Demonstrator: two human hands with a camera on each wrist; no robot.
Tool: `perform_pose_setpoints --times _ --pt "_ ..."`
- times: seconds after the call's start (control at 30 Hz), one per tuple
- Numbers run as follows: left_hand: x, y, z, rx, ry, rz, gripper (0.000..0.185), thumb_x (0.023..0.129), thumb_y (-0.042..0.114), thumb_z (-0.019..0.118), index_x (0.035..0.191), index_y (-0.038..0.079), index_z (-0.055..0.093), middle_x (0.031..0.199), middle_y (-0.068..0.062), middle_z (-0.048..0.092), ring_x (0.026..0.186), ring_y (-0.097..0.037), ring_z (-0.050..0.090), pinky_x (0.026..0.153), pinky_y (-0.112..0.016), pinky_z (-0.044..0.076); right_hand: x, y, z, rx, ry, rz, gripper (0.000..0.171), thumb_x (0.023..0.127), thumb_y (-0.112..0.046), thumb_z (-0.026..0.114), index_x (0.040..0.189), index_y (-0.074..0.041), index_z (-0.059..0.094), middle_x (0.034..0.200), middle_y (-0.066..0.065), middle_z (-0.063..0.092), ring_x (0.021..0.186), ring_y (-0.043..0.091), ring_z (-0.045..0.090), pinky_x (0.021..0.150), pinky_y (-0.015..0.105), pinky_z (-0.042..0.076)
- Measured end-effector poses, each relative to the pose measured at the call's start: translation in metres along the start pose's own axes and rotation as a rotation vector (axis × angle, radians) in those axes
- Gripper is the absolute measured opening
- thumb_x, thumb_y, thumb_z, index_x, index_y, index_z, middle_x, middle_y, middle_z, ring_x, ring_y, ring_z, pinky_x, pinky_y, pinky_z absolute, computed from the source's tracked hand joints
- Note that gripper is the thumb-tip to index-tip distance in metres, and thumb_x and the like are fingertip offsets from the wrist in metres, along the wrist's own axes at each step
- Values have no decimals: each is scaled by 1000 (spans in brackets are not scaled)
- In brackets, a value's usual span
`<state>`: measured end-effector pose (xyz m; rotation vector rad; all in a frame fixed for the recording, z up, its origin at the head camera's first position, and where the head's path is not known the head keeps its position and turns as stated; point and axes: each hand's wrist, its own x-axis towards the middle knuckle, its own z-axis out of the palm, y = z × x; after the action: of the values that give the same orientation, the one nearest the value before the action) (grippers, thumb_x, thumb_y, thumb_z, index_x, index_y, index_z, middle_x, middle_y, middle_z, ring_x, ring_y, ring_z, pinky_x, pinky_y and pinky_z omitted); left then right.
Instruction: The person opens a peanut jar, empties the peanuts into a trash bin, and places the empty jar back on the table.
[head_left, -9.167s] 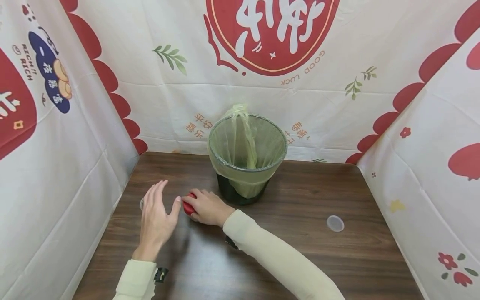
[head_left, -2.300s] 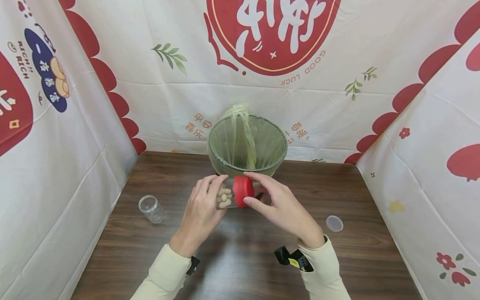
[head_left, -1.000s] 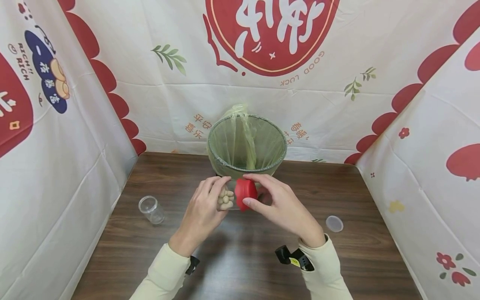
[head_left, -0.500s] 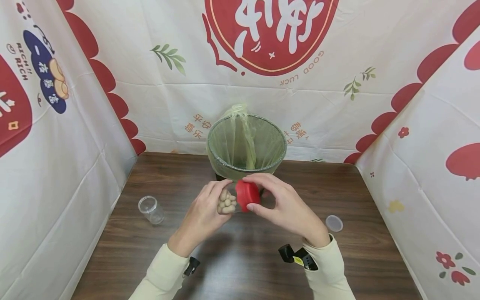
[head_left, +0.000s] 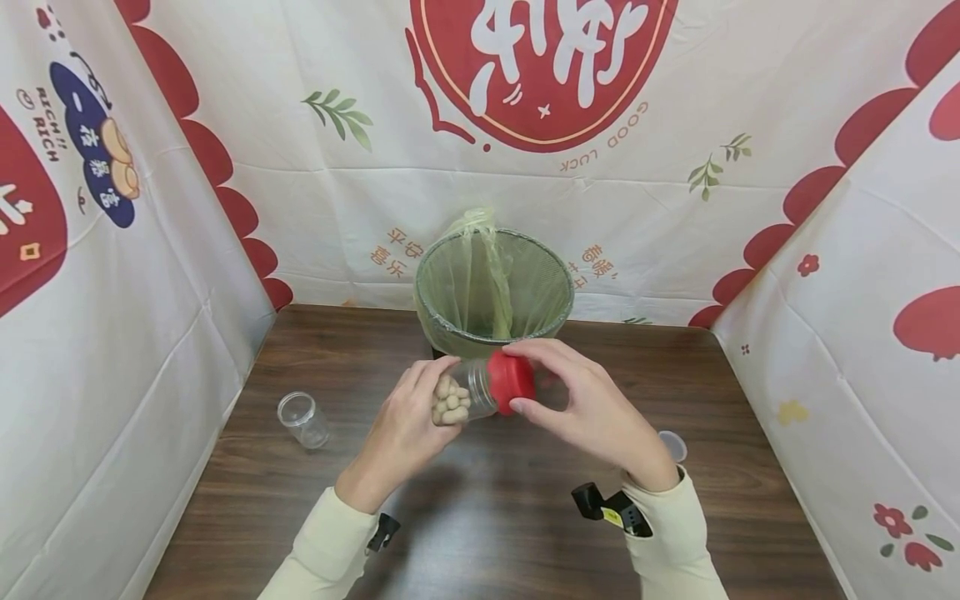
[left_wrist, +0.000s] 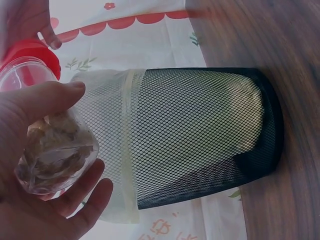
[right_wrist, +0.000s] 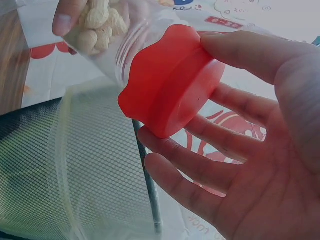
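A clear jar [head_left: 459,402] holding peanuts lies on its side in the air just in front of the bin. My left hand [head_left: 401,429] grips its peanut-filled end, with fingers curled round the jar [left_wrist: 55,155]. A red lid [head_left: 512,382] sits at the jar's mouth, and my right hand [head_left: 592,408] holds it with thumb and fingers round its edge. In the right wrist view the red lid [right_wrist: 170,82] is against the clear neck, with peanuts [right_wrist: 97,20] behind it. Whether the lid is loose cannot be told.
A black mesh bin [head_left: 495,292] with a pale green liner stands at the back middle of the dark wooden table [head_left: 480,533]. A small empty clear jar [head_left: 302,419] stands at the left. A clear round lid [head_left: 675,446] lies at the right. Printed cloth walls enclose three sides.
Both hands picked the jar up from the table's left and brought it in front of the bin. Over the last second the red lid has shifted right, showing more of the clear neck.
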<state>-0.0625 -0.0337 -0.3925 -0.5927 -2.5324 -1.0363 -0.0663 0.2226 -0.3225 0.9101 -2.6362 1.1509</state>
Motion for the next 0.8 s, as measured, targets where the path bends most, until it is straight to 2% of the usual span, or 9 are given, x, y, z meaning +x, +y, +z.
perform_pose_setpoints --times 0.27,0.43,0.67,0.8 --pt "1 -2 -3 -37 31 -52 78 73 11 94 144 12 61 127 -9 68 110 -26 68 94 -46 61 4 1 -18 -77 7 -3 59 91 -18 88 145 -21 64 136 -7 68 110 7 67 93 24 58" --pt "0 -2 -5 -70 35 -70 79 74 12 95 144 12 60 126 -9 67 107 -24 68 93 -45 61 6 4 -35 -148 16 11 61 91 -15 88 147 -19 63 138 -3 69 110 10 69 92 26 60" --pt "-1 -4 -6 -105 36 -90 81 74 13 97 145 13 59 125 -10 66 106 -25 68 92 -46 61 7 11 -62 -238 65 84 61 94 -16 85 150 -20 62 138 4 71 105 16 74 89 28 59" --pt "-1 -5 -6 -113 48 -107 80 74 13 97 145 14 59 125 -10 66 106 -26 69 92 -47 61 7 21 -78 -273 114 113 63 94 -19 85 152 -21 61 135 7 72 103 23 76 87 15 54"
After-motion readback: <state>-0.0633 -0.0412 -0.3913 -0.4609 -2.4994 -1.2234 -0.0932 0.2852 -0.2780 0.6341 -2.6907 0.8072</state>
